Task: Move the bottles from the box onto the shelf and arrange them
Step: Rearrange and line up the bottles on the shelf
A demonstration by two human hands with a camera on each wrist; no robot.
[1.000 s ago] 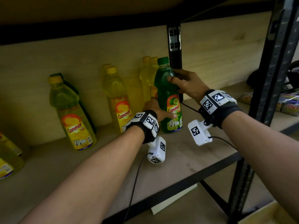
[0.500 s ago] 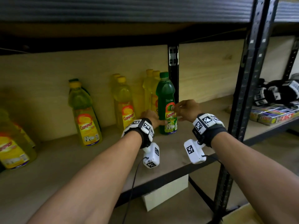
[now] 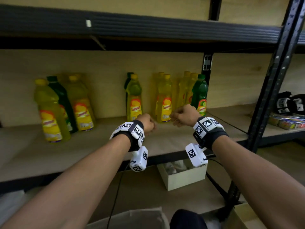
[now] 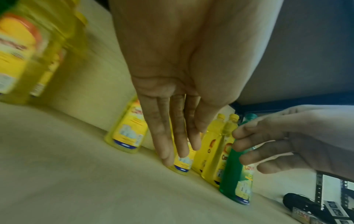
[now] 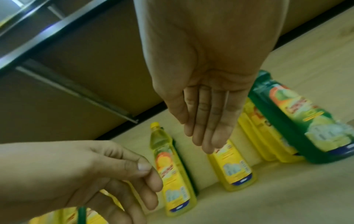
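Note:
A green bottle [image 3: 200,95] stands upright at the right end of a row of several yellow bottles [image 3: 164,100] on the wooden shelf [image 3: 82,154]. More yellow and green bottles [image 3: 49,111] stand at the left. My left hand [image 3: 147,123] and right hand [image 3: 182,115] hover over the shelf's front part, apart from the bottles and holding nothing. In the left wrist view my left fingers [image 4: 172,136] hang straight, with the green bottle [image 4: 237,178] behind the right hand [image 4: 277,141]. The right wrist view shows relaxed right fingers [image 5: 206,128] in front of the green bottle [image 5: 306,124].
A black upright post [image 3: 270,90] bounds the bay on the right, and a dark beam [image 3: 148,28] runs overhead. Packets [image 3: 287,121] lie on the neighbouring shelf. A white open box [image 3: 183,177] sits on the floor below. A cardboard box corner [image 3: 247,219] shows bottom right.
Both hands have let go of the green bottle and drawn back toward the shelf's front edge. The head has pulled back, so more of the shelf shows.

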